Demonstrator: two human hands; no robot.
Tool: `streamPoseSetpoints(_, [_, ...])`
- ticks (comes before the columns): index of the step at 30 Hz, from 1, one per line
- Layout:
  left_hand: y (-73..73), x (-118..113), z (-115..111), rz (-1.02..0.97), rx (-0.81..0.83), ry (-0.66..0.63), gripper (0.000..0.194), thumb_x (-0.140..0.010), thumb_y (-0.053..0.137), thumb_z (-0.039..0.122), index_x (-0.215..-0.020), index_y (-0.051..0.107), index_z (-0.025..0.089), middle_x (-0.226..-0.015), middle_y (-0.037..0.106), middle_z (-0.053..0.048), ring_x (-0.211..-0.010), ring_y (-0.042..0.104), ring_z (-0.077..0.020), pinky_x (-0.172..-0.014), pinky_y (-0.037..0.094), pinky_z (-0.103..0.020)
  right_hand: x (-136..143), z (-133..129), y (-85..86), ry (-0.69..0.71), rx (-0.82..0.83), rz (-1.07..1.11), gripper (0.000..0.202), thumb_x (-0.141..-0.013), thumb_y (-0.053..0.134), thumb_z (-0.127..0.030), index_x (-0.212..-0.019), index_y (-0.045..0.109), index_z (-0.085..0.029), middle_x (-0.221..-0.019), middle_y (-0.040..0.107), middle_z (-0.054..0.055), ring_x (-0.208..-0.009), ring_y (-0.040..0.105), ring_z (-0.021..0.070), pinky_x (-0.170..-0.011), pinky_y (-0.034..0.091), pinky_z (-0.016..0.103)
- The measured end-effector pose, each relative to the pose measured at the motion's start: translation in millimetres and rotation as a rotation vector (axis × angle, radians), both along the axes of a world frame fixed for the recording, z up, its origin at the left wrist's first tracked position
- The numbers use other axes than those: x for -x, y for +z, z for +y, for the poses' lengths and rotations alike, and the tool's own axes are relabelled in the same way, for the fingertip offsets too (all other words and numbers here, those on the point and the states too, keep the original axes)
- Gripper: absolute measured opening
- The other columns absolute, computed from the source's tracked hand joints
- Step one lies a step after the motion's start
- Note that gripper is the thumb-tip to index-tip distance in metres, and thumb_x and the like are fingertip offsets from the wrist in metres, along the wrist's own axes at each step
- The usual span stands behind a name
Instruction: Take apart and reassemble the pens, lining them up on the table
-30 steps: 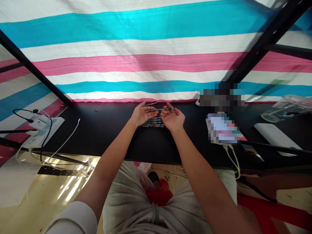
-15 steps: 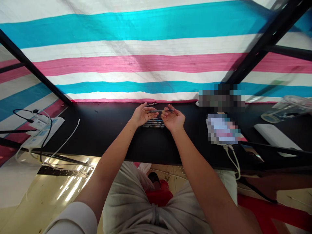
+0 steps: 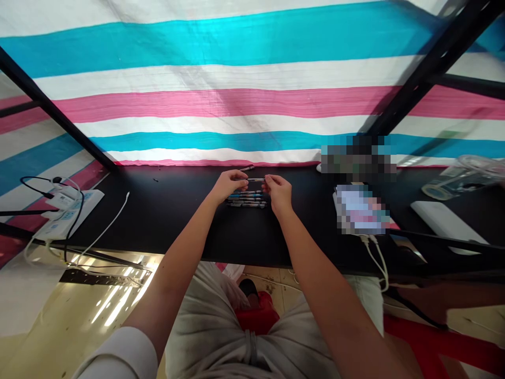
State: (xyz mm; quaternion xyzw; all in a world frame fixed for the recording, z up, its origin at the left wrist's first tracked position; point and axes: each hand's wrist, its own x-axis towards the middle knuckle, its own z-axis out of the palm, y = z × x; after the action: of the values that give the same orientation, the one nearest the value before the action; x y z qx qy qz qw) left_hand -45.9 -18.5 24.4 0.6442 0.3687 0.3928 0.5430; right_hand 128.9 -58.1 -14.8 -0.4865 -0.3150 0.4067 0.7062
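A slim pen [image 3: 256, 180] lies level between my two hands, just above the black table. My left hand [image 3: 231, 185] pinches its left end, and my right hand [image 3: 278, 190] pinches the other end with closed fingers. Right below the hands, several pens [image 3: 246, 199] rest side by side in a row on the table, some with blue parts. One more pen [image 3: 248, 168] lies behind my left hand, near the table's back edge. The ends of the held pen are hidden by my fingers.
To the left are a white power strip [image 3: 74, 216] with plugs and a white cable [image 3: 106, 226]. A blurred-out phone [image 3: 361, 209] with cables, a white box [image 3: 447, 226] and a clear plastic container [image 3: 442, 184] are on the right. Striped sheeting [image 3: 221, 102] hangs behind.
Both hands have turned from palms up to palms down, still with the pen between them. More of the row of pens now shows beneath.
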Motion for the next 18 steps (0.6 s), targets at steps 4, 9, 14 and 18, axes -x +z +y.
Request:
streamPoseSetpoints(4, [-0.9, 8, 7, 0.369, -0.389, 0.097, 0.018, -0.080, 0.072, 0.025, -0.097, 0.077, 0.018, -0.099, 0.074, -0.007, -0.095, 0.068, -0.0223, -0.095, 0.052, -0.040, -1, 4, -9.3, -0.047, 0.025, -0.242, 0.024, -0.076, 0.066, -0.039, -0.086, 0.065, -0.017, -0.078, 0.070, 0.004, -0.069, 0.067, 0.0193, -0.059, 0.051, 0.029])
streamPoseSetpoints(9, [-12.1, 14, 14, 0.591, -0.465, 0.154, 0.017, -0.083, 0.066, 0.023, -0.095, 0.078, 0.020, -0.103, 0.074, -0.007, -0.096, 0.067, -0.0231, -0.093, 0.052, -0.036, -5, 3, -11.5, -0.025, 0.161, -0.545, 0.025, -0.080, 0.055, -0.035, -0.087, 0.072, -0.018, -0.088, 0.074, 0.008, -0.089, 0.068, 0.0242, -0.084, 0.053, 0.037])
streamPoseSetpoints(14, [-18.5, 15, 15, 0.627, -0.432, 0.103, 0.017, -0.081, 0.064, 0.021, -0.088, 0.079, 0.022, -0.095, 0.075, -0.006, -0.090, 0.067, -0.0247, -0.092, 0.052, -0.037, -4, -5, -4.1, -0.035, 0.209, -0.685, 0.026, -0.078, 0.052, -0.024, -0.088, 0.075, -0.018, -0.091, 0.075, 0.008, -0.089, 0.067, 0.0237, -0.089, 0.050, 0.038])
streamPoseSetpoints(18, [-18.6, 16, 16, 0.518, -0.365, 0.109, 0.008, -0.071, 0.070, 0.018, -0.071, 0.077, 0.022, -0.081, 0.071, -0.007, -0.080, 0.064, -0.0258, -0.092, 0.050, -0.038, -4, -7, -2.1, -0.024, 0.210, -0.696, 0.023, -0.078, 0.052, -0.022, -0.086, 0.074, -0.019, -0.090, 0.074, 0.008, -0.087, 0.066, 0.0236, -0.088, 0.050, 0.038])
